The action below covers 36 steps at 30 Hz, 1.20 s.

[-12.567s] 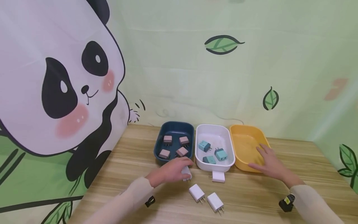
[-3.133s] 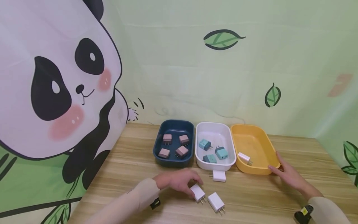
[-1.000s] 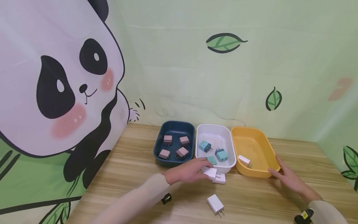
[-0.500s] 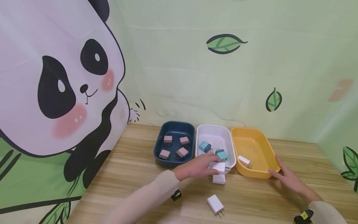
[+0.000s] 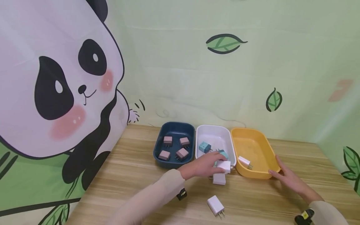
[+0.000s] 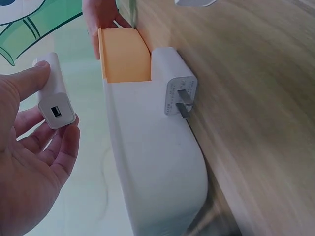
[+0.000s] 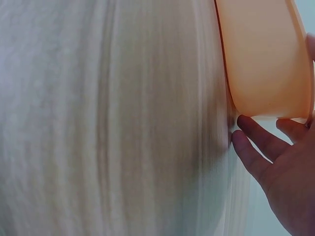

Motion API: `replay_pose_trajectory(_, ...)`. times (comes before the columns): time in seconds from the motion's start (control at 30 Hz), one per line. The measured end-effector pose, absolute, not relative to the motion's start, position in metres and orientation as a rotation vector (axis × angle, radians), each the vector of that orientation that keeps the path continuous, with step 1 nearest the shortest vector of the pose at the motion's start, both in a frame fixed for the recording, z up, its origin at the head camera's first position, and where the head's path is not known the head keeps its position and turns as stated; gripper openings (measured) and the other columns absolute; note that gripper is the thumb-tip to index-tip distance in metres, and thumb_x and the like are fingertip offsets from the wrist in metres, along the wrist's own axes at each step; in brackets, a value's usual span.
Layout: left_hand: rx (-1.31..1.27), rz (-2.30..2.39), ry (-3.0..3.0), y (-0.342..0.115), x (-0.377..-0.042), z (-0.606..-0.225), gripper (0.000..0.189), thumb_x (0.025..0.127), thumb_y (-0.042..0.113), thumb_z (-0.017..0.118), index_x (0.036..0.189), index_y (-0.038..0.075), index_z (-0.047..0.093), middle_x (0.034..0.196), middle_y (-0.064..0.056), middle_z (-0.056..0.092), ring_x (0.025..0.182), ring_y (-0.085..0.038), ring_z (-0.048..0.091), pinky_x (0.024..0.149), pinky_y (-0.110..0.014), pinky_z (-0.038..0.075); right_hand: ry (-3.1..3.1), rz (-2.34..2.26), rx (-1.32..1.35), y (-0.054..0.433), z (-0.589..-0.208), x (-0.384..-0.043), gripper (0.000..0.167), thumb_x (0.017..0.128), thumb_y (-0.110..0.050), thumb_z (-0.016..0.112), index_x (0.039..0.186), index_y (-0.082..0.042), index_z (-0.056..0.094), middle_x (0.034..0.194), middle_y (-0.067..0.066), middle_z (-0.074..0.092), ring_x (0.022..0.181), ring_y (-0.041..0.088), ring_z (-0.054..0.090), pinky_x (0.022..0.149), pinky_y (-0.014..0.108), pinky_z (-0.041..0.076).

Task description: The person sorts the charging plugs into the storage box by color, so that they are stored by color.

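Observation:
My left hand point(image 5: 200, 166) pinches a white USB charger point(image 5: 224, 167) above the front rim of the white tray point(image 5: 215, 129). In the left wrist view this charger point(image 6: 56, 98) shows its USB port, with thumb and fingers on opposite sides. Below it, another white charger point(image 5: 219, 179) lies against the tray's front wall. My right hand point(image 5: 289, 178) holds the yellow tray point(image 5: 251, 147) at its near right corner, thumb at the front rim and fingers along the side. One white charger point(image 5: 244, 161) lies inside that tray. Fingertips touch its outer wall in the right wrist view.
To the left, a dark blue tray point(image 5: 174, 126) contains several pink chargers point(image 5: 182, 153). Teal chargers point(image 5: 204, 147) sit in the white tray, partly hidden by my left hand. Another white charger point(image 5: 216, 205) lies on the wooden table point(image 5: 135, 156) nearer me.
My left hand has lifted a charger off the table and carried it right, past the white tray's front. Earlier, one charger came into the yellow tray. My right hand has stayed at its corner lately.

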<state>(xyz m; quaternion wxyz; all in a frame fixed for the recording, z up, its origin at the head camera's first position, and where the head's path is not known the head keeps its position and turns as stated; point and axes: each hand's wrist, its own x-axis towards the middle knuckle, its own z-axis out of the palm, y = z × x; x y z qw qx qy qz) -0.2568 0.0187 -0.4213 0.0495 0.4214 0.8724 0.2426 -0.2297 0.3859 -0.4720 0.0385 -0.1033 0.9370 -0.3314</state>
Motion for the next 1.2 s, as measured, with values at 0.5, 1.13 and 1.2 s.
replay_pose_trajectory(0.5,1.236,0.703,2.766,0.052,-0.283,-0.408,0.040,0.094,0.035,0.059,0.127,0.014,0.056,0.120,0.003,0.056,0.105,-0.004,0.050,0.091,-0.016,0.040,2.856,-1.050,-0.309,0.385,-0.473,-0.230,0.084,0.098,-0.032,0.052,0.148,0.003,-0.006,0.147,0.038,0.011,0.126,0.048,0.034,0.100,0.047,0.034)
replay_pose_trajectory(1.13,1.207,0.583,2.821,0.090,-0.307,-0.422,0.037,0.091,0.033,0.064,0.123,0.015,0.059,0.119,0.004,0.057,0.103,-0.004,0.050,0.086,-0.011,0.037,2.866,-1.029,-0.293,0.383,-0.471,-0.229,0.082,0.098,-0.029,0.052,0.147,0.007,-0.004,0.145,0.040,0.013,0.121,0.048,0.041,0.096,0.055,0.035)
replay_pose_trajectory(1.2,1.209,0.578,2.822,0.094,-0.309,-0.424,0.037,0.091,0.033,0.064,0.123,0.015,0.059,0.118,0.004,0.057,0.102,-0.004,0.049,0.087,-0.011,0.037,2.864,-1.031,-0.290,0.383,-0.471,-0.229,0.082,0.098,-0.029,0.052,0.147,0.007,-0.004,0.144,0.040,0.013,0.121,0.048,0.041,0.095,0.058,0.034)
